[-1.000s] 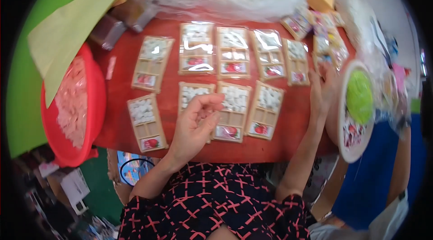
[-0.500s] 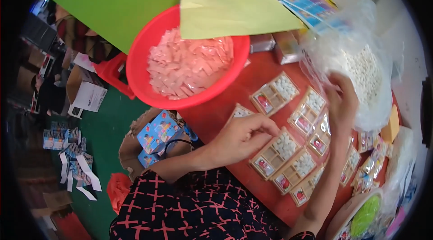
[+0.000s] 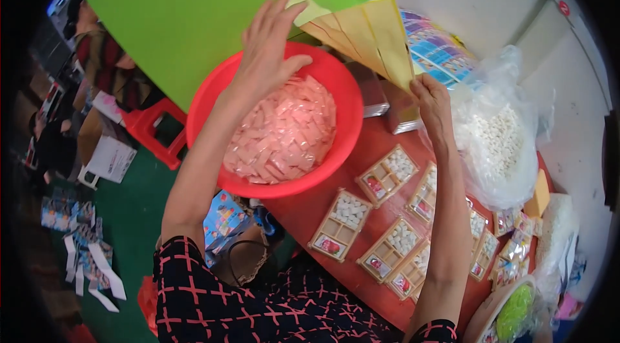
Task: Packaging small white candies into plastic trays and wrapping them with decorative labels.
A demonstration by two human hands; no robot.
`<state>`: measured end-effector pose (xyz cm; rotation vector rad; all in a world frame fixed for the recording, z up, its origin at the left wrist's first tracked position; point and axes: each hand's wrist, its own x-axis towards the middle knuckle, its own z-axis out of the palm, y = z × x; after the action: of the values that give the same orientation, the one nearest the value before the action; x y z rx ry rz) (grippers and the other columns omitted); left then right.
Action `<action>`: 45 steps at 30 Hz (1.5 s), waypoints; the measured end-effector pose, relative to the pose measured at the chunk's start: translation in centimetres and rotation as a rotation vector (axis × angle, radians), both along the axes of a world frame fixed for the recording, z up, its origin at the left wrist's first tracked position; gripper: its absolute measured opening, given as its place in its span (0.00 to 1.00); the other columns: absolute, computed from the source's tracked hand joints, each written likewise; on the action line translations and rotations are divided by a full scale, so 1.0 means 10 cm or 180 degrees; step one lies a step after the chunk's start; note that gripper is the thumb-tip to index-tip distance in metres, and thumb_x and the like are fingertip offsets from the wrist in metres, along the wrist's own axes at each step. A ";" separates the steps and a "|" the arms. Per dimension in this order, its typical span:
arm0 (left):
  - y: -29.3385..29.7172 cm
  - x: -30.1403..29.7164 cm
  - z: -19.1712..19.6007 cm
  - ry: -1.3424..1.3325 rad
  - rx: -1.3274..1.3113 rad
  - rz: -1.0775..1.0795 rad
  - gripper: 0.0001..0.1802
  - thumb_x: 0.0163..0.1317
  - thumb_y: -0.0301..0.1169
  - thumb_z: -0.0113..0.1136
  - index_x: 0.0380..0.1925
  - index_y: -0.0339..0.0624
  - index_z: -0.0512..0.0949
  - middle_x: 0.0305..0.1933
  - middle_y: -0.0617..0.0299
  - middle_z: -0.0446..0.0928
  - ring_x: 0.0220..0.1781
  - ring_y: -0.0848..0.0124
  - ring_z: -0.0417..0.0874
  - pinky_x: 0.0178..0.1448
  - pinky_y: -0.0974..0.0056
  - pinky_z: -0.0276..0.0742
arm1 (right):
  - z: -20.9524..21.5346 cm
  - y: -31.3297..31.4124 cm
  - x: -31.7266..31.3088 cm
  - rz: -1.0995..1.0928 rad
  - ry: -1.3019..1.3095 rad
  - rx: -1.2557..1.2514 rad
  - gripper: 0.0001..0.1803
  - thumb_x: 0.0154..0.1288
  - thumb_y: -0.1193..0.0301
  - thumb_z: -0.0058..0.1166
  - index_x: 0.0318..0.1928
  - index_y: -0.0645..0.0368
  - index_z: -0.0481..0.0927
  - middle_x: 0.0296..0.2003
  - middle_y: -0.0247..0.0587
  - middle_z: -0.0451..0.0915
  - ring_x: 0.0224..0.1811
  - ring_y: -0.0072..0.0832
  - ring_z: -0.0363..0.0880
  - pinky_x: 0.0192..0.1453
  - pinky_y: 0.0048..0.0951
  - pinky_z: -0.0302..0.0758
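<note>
My left hand (image 3: 266, 49) is raised over the red basin (image 3: 352, 130), fingers spread. Small pink packets (image 3: 284, 140) in clear wrap fill the basin. A yellow paper sheet (image 3: 371, 33) is tilted up and creased above the basin's far right rim. My right hand (image 3: 431, 101) pinches its lower right corner. The sheet's pale left corner lies by my left fingertips; whether they touch I cannot tell. Below my hands, several small wooden divided trays (image 3: 340, 223) sit on the red table (image 3: 290, 211), holding white pieces and a small red-pictured packet. My right forearm hides some trays.
A clear plastic bag (image 3: 497, 143) of white pieces stands right of the trays. Stacked clear cases (image 3: 402, 110) and printed blue-purple sheets (image 3: 436, 49) lie behind. A green board (image 3: 194, 1) covers the far left. A red stool (image 3: 155, 130) and a carton (image 3: 113, 156) stand at left.
My hands have moved up and away from the trays, and my right hand has taken hold of the yellow sheet. The sheet has lifted and folded, uncovering more of the basin.
</note>
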<state>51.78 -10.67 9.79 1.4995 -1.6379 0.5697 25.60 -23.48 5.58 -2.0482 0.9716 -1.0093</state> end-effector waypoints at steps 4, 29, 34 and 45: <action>-0.60 -0.19 0.10 0.0058 0.0579 -0.0642 0.18 0.51 0.29 0.61 0.44 0.43 0.74 0.43 0.53 0.78 0.48 0.61 0.77 0.55 0.56 0.65 | -0.10 0.01 -0.43 -0.0291 -0.0328 0.0791 0.11 0.63 0.69 0.47 0.28 0.62 0.76 0.20 0.25 0.68 0.24 0.14 0.60 0.30 0.19 0.58; -0.45 0.52 0.57 0.3317 -0.0850 -0.1503 0.09 0.59 0.22 0.54 0.39 0.34 0.74 0.35 0.63 0.76 0.35 0.77 0.75 0.39 0.73 0.72 | 0.51 -0.40 -0.08 -0.0067 -0.2013 0.1342 0.32 0.54 0.61 0.62 0.55 0.62 0.65 0.42 0.35 0.74 0.50 0.22 0.66 0.51 0.31 0.69; -0.42 0.62 0.19 0.3571 -0.1046 -0.1615 0.06 0.61 0.24 0.53 0.38 0.36 0.73 0.34 0.64 0.75 0.34 0.77 0.74 0.40 0.74 0.70 | 0.86 -0.36 0.06 0.0320 -0.2817 -0.0141 0.23 0.57 0.73 0.57 0.53 0.62 0.68 0.41 0.35 0.76 0.39 0.20 0.73 0.48 0.23 0.70; 0.22 0.01 0.58 0.1611 -0.2141 0.0047 0.19 0.53 0.19 0.55 0.48 0.35 0.70 0.53 0.58 0.68 0.58 0.67 0.66 0.59 0.63 0.62 | 1.12 -0.07 0.04 -0.0035 -0.2513 -0.0921 0.16 0.55 0.81 0.55 0.47 0.63 0.76 0.32 0.31 0.78 0.32 0.15 0.74 0.38 0.16 0.71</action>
<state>51.92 -8.49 15.64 1.0350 -0.9140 0.6074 25.96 -24.18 16.78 -1.5956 0.4299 -1.8456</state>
